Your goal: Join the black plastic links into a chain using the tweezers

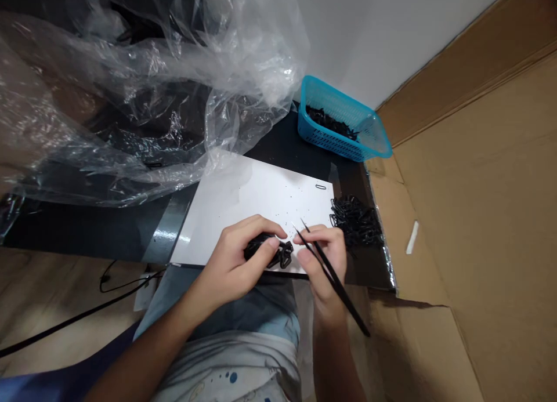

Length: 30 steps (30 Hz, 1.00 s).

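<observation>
My left hand (239,260) is closed around a bunch of small black looped pieces (285,256) at the near edge of a white sheet (235,196). Beside it, my right hand (325,254) grips black tweezers (336,281) between thumb and fingers. Their two tips are apart, pointing away over the sheet, with nothing visible between them. A single black oblong loop (321,187) lies near the sheet's far right corner. Tiny dark specks dot the paper. To the right of my right hand sits a pile of similar black loops (354,219).
A blue plastic basket (326,145) with black pieces inside stands at the back of the dark table (282,138). Crumpled clear plastic (243,100) spreads over the left and back. Cardboard (478,176) borders the right side. A black cable (82,315) runs at lower left.
</observation>
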Each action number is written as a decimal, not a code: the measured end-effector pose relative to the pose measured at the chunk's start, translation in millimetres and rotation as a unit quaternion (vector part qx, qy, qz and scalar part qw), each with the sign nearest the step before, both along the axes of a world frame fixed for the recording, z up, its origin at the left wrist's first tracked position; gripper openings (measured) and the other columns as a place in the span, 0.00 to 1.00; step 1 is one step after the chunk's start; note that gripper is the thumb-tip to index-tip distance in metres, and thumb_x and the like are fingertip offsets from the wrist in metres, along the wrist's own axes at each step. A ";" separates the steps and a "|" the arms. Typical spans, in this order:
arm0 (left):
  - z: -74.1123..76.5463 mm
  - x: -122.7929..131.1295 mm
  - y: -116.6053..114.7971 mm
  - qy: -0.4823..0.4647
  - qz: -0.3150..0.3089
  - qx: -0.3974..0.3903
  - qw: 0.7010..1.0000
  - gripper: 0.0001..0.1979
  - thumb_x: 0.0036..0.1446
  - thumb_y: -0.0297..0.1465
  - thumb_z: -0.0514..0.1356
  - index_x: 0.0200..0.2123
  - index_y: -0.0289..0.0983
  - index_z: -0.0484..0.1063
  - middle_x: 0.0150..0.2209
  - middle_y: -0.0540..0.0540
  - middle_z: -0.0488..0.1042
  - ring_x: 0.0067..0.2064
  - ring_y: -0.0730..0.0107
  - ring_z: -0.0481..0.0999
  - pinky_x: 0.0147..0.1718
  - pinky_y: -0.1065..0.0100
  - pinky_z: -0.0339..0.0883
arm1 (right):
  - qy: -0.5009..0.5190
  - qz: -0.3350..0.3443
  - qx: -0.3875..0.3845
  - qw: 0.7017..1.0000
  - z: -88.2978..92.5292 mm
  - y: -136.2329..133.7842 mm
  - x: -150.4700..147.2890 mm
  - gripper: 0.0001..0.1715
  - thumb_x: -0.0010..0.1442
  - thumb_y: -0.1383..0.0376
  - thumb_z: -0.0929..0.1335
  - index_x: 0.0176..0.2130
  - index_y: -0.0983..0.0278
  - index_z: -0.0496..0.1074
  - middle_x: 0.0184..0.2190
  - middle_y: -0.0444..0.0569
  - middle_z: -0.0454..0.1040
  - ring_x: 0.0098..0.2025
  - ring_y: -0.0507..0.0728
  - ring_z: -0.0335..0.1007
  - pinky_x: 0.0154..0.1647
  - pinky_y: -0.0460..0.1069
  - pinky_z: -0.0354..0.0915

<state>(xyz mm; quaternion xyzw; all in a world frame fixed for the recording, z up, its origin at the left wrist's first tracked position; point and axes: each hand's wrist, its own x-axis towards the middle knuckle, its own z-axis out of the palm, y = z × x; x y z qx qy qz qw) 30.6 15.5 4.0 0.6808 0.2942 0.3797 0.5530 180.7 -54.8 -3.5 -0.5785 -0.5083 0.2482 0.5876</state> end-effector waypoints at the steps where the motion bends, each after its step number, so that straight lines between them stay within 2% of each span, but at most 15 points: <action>1: 0.4 -1.1 -1.9 0.002 0.007 0.003 1.000 0.06 0.61 0.29 0.55 0.39 0.36 0.71 0.34 0.47 0.74 0.36 0.69 0.73 0.36 0.70 0.64 | 0.013 0.014 -0.005 1.000 0.3 2.8 -5.4 0.08 0.54 0.64 0.68 0.38 0.57 0.67 0.33 0.44 0.70 0.37 0.55 0.67 0.38 0.50 0.64; 5: 3.6 -7.1 -6.7 0.009 0.010 0.013 1.000 0.07 0.60 0.28 0.56 0.43 0.38 0.67 0.37 0.48 0.72 0.39 0.69 0.72 0.38 0.70 0.65 | 0.112 0.067 -0.045 0.990 4.5 7.1 -16.4 0.08 0.55 0.67 0.67 0.37 0.58 0.65 0.33 0.43 0.68 0.36 0.54 0.67 0.36 0.50 0.65; 7: 6.0 -10.5 -7.0 0.003 0.008 0.009 1.000 0.07 0.59 0.28 0.56 0.42 0.38 0.67 0.36 0.48 0.72 0.38 0.69 0.72 0.38 0.71 0.65 | 0.137 0.068 -0.031 0.988 6.7 6.5 -15.8 0.08 0.54 0.68 0.67 0.36 0.58 0.65 0.31 0.43 0.67 0.35 0.54 0.66 0.35 0.49 0.64; 10: 9.3 -14.1 -5.4 -0.018 -0.004 -0.044 0.999 0.03 0.61 0.29 0.55 0.37 0.38 0.69 0.31 0.50 0.70 0.33 0.72 0.70 0.33 0.73 0.64 | 0.130 0.049 0.006 0.990 9.3 5.9 -12.6 0.10 0.52 0.70 0.66 0.36 0.58 0.65 0.30 0.43 0.67 0.34 0.54 0.66 0.34 0.49 0.63; 13: 11.6 -15.2 -2.7 -0.041 -0.041 -0.126 0.990 0.07 0.62 0.32 0.55 0.32 0.38 0.70 0.26 0.51 0.68 0.27 0.75 0.68 0.25 0.75 0.62 | 0.105 0.047 0.044 0.992 11.5 7.2 -11.9 0.12 0.51 0.72 0.66 0.37 0.57 0.65 0.29 0.43 0.66 0.33 0.53 0.66 0.34 0.50 0.63; 15: 12.5 -15.7 -1.3 -0.058 -0.052 -0.146 0.986 0.06 0.61 0.31 0.56 0.31 0.38 0.70 0.25 0.52 0.67 0.26 0.76 0.67 0.23 0.75 0.60 | 0.100 0.049 0.068 0.991 12.6 9.0 -13.4 0.13 0.52 0.72 0.66 0.37 0.57 0.65 0.29 0.43 0.65 0.33 0.53 0.65 0.34 0.49 0.62; 18: 13.5 -17.9 -1.1 -0.070 -0.018 -0.116 0.991 0.02 0.59 0.28 0.58 0.32 0.39 0.70 0.28 0.52 0.69 0.28 0.76 0.67 0.25 0.75 0.59 | 0.085 0.043 0.087 0.992 13.5 12.6 -15.0 0.13 0.52 0.72 0.66 0.38 0.56 0.66 0.29 0.43 0.65 0.32 0.53 0.64 0.33 0.50 0.61; 22: 12.9 -22.4 -4.2 -0.043 0.042 -0.049 0.997 0.03 0.58 0.26 0.59 0.36 0.40 0.70 0.32 0.52 0.69 0.33 0.75 0.68 0.30 0.74 0.61 | 0.017 -0.030 0.109 0.993 15.3 14.4 -9.6 0.09 0.54 0.66 0.66 0.37 0.56 0.69 0.35 0.46 0.66 0.38 0.56 0.64 0.39 0.53 0.60; 24: 11.8 -24.2 -6.4 -0.031 0.055 -0.029 0.998 0.04 0.59 0.26 0.58 0.37 0.41 0.70 0.33 0.52 0.69 0.35 0.75 0.68 0.33 0.74 0.61 | -0.007 -0.051 0.108 0.993 19.0 11.7 -6.1 0.07 0.54 0.66 0.66 0.36 0.56 0.70 0.36 0.47 0.67 0.41 0.57 0.64 0.40 0.54 0.60; 26: 10.5 -25.3 -8.5 -0.027 0.053 -0.019 0.998 0.05 0.60 0.25 0.58 0.39 0.41 0.69 0.34 0.52 0.69 0.36 0.75 0.68 0.35 0.75 0.62 | -0.019 -0.032 0.097 0.995 24.8 6.7 -5.7 0.10 0.54 0.71 0.66 0.36 0.57 0.70 0.32 0.46 0.69 0.38 0.56 0.65 0.38 0.53 0.61; 30: 8.4 -25.9 -11.9 -0.018 0.033 0.000 0.999 0.07 0.61 0.25 0.57 0.42 0.42 0.68 0.36 0.52 0.69 0.38 0.76 0.69 0.38 0.75 0.62 | -0.040 0.058 0.085 0.994 35.4 -3.3 -15.3 0.17 0.51 0.76 0.65 0.38 0.58 0.69 0.29 0.43 0.71 0.32 0.54 0.68 0.32 0.51 0.65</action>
